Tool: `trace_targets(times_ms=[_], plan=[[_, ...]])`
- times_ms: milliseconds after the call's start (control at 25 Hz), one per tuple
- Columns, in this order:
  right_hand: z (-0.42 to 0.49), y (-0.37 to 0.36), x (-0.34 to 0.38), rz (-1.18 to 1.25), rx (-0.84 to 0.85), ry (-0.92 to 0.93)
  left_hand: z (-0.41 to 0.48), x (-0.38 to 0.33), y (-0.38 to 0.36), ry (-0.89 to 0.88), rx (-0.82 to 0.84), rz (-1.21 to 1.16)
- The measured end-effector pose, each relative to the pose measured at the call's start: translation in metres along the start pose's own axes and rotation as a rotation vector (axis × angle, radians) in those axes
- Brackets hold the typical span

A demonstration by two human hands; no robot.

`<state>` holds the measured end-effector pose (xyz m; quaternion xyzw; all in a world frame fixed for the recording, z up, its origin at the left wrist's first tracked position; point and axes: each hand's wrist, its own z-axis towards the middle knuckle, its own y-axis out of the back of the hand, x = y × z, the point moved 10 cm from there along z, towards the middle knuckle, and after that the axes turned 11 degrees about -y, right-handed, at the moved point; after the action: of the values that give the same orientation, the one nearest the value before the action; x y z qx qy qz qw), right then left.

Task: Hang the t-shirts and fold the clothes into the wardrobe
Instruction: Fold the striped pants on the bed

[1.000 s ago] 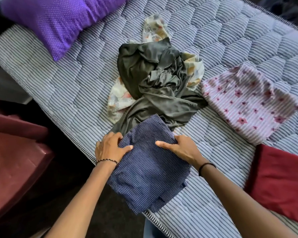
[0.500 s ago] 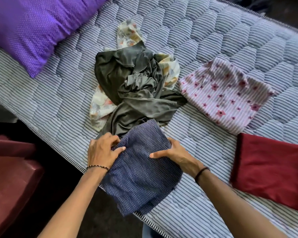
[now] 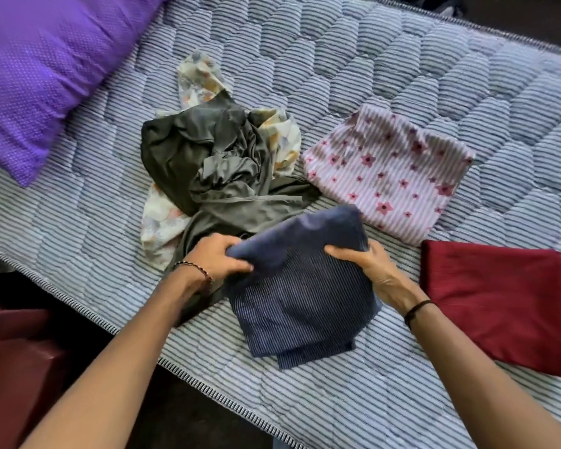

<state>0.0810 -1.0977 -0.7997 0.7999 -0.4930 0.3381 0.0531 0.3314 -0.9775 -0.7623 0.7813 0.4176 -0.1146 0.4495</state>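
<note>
Both hands hold the navy striped garment (image 3: 300, 296) on the mattress (image 3: 78, 241). Left hand (image 3: 216, 259) and right hand (image 3: 366, 264) each pinch a top corner. Crumpled olive garment (image 3: 214, 170) lies just behind.

All I see is cloth. The mattress (image 3: 402, 76) is quilted, ribbed fabric and looks rough, and the pillow (image 3: 39, 76) is purple weave with a faint sheen. The olive garment (image 3: 208, 163) looks smooth and slightly glossy. The navy pinstriped garment (image 3: 298, 303) is matt and finely woven, the maroon cloth (image 3: 506, 303) matt and plain, and the pink flowered cloth (image 3: 389, 176) thin and matt.
</note>
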Motion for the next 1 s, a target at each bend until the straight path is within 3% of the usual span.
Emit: trace_targets(times_ms=[120, 200, 400, 480, 600, 680, 880, 1000], plan=[[0.005, 0.034, 0.009, 0.188, -0.081, 0.026, 0.014, -0.011, 0.014, 0.141, -0.38, -0.659], [0.009, 0.05, 0.024, 0.299, -0.099, 0.055, 0.038, -0.045, 0.017, 0.088, -0.432, -0.822], [0.034, 0.105, 0.076, 0.543, -0.198, 0.148, 0.126, -0.148, 0.053, -0.17, -0.446, -0.72], [0.045, 0.126, 0.085, 0.604, -0.251, 0.174, 0.157, -0.161, 0.043, -0.16, -0.29, -0.59], [0.059, 0.143, 0.087, 0.634, -0.282, 0.212, 0.187, -0.141, 0.0, 0.008, -0.038, -0.336], [0.062, 0.149, 0.089, 0.629, -0.312, 0.261, 0.197, -0.129, -0.006, 0.018, -0.086, -0.312], [0.052, 0.162, 0.094, 0.671, -0.365, 0.345, 0.207, -0.165, 0.01, -0.263, -0.246, -0.512], [0.039, 0.171, 0.101, 0.561, -0.52, 0.368, 0.218, -0.176, 0.004, -0.246, -0.193, -0.35]])
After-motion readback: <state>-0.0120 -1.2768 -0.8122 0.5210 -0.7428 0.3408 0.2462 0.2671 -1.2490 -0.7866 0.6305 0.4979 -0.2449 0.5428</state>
